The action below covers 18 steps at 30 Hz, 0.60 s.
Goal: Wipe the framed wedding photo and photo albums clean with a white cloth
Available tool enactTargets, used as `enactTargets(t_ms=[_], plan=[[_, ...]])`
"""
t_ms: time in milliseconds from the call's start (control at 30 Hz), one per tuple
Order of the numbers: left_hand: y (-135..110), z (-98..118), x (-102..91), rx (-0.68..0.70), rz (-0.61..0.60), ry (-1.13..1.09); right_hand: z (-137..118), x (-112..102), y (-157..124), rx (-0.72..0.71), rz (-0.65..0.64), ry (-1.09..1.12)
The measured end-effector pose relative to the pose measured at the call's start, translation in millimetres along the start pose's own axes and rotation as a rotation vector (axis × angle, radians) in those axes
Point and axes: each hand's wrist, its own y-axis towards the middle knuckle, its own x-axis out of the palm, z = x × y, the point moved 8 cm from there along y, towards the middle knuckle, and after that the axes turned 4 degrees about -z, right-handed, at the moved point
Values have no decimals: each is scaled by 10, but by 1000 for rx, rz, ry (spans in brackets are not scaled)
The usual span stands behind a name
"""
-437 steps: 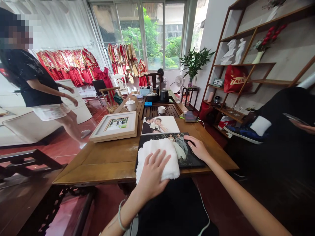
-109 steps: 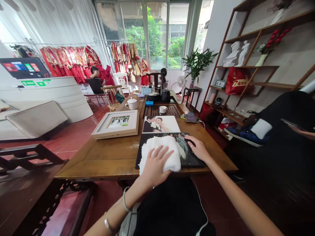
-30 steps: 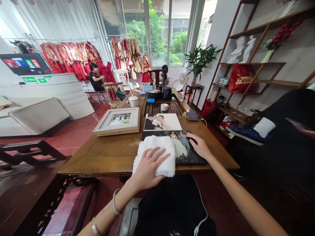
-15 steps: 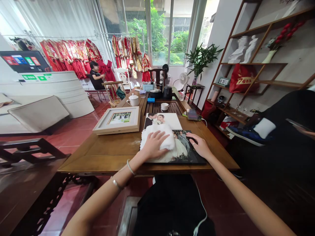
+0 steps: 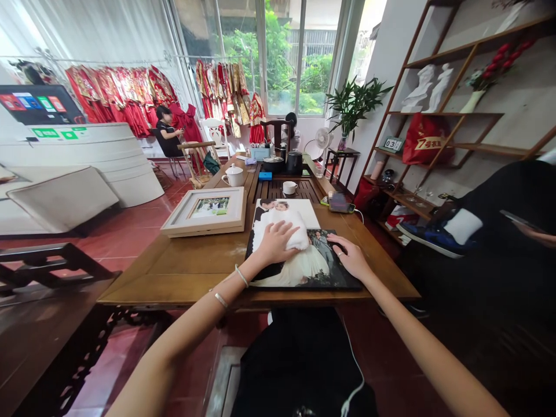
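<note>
My left hand (image 5: 274, 244) lies with fingers spread on a folded white cloth (image 5: 290, 227), pressing it onto the far part of a dark wedding photo panel (image 5: 319, 272) on the wooden table (image 5: 195, 272). The cloth also overlaps the near edge of a second, lighter photo print (image 5: 304, 209) behind it. On the panel's right edge rests my right hand (image 5: 351, 258), flat and open, with a ring on one finger.
A framed photo (image 5: 205, 211) sits left of the prints. Behind stand a tea tray with a white cup (image 5: 288, 187), teapot (image 5: 231, 175) and kettle (image 5: 294, 163). A person in dark clothes (image 5: 504, 220) sits at right by shelves. Another person (image 5: 167, 136) sits by red garments.
My left hand has pushed the white cloth away from me, from the panel's near left corner up to its far edge. The right hand has stayed on the panel's right edge.
</note>
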Motion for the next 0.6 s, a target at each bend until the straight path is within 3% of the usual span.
enactTargets(t_ms=[367,600], plan=[[-747,862,-30,125,-4,-115,-22,-3,-2,-14,0,-23],[-683,858,-34,111,-24,-130,-24,-4,6,-11,-4,-37]])
